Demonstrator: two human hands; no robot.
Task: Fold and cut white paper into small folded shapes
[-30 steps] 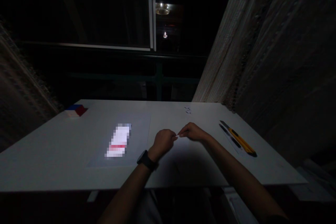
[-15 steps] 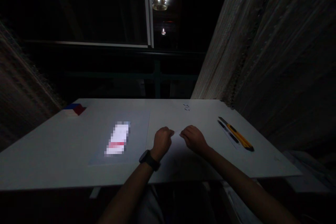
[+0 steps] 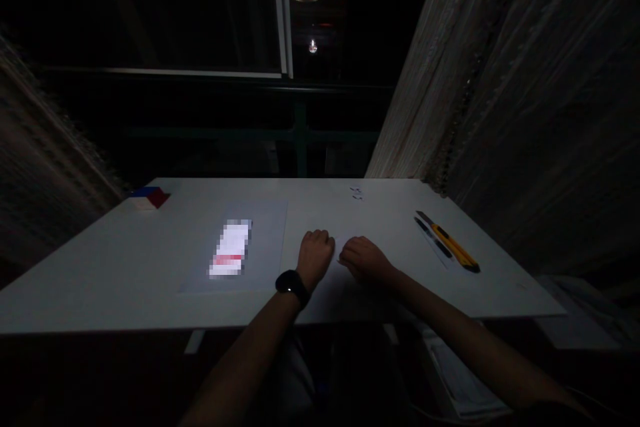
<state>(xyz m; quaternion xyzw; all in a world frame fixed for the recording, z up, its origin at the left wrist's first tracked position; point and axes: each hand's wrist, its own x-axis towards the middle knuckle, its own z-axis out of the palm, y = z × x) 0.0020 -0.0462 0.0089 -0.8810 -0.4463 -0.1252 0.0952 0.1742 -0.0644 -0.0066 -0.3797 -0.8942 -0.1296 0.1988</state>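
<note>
A sheet of white paper (image 3: 325, 293) lies at the front middle of the table, dim in the shadow of my arms. My left hand (image 3: 316, 255), with a dark watch on the wrist, is closed at the sheet's far left part, back of the hand upward. Close beside it, my right hand (image 3: 366, 259) pinches the paper's far edge between thumb and fingers. A narrow gap separates the two hands. The left fingertips are mostly hidden beneath the hand.
To the left, a lit phone (image 3: 231, 247) rests on another white sheet (image 3: 267, 233). A Rubik's cube (image 3: 149, 198) stands at the far left. On the right lie a yellow utility knife (image 3: 453, 245) and a pen (image 3: 434, 238). Small dark-marked pieces (image 3: 356, 193) are near the back edge.
My left hand has turned, its knuckles now facing up and forward. The right hand stays nearly in place, fingers a little more curled. The whole view has tilted slightly downward.
</note>
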